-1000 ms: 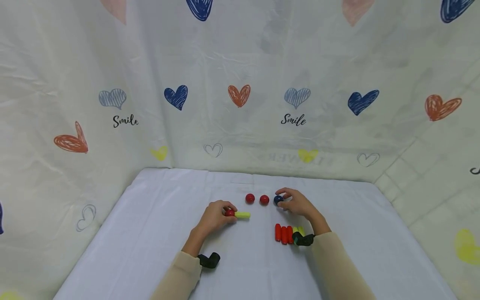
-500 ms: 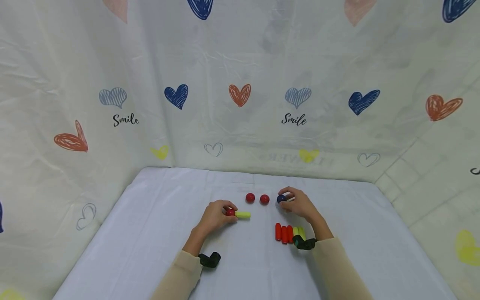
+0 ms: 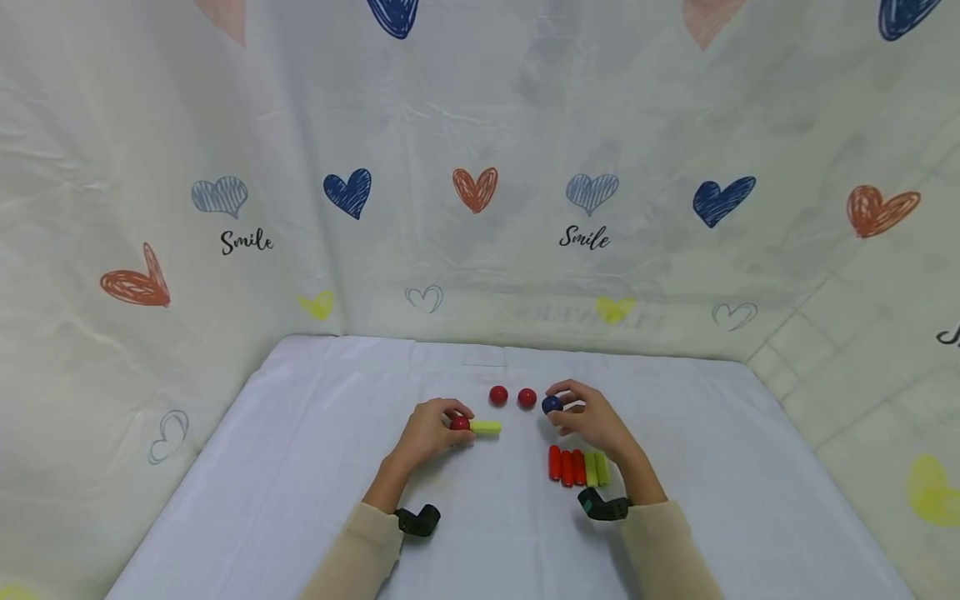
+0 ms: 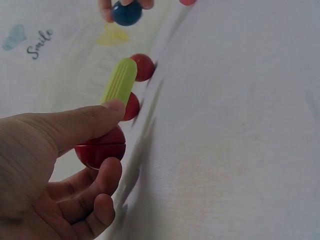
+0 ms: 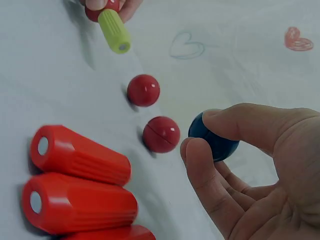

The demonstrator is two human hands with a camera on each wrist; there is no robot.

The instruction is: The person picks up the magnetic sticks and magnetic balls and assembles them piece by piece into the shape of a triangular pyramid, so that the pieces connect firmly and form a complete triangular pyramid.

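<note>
My left hand [image 3: 429, 433] pinches a red ball [image 3: 460, 425] between thumb and fingers. From that ball a ribbed yellow-green rod [image 4: 120, 82] sticks out to the right, its near end at the thumb tip. Across from it, my right hand [image 3: 597, 421] holds a dark blue ball [image 5: 223, 147] by thumb and fingertips. Just left of the blue ball lie two loose red balls, a nearer one [image 5: 161, 134] and a farther one [image 5: 143, 90]. In the left wrist view the rod partly covers these red balls.
In front of the right hand, red rods [image 3: 567, 468] and yellow-green rods [image 3: 597, 469] lie side by side in a row; the red ones have pale round end faces. A white cloth [image 3: 315, 467] covers the table, and a heart-print curtain [image 3: 525, 275] hangs behind it.
My right hand drifted slightly right with the blue ball, then came back left and a little nearer, closer to the loose red balls. The left hand keeps its place and grip.
</note>
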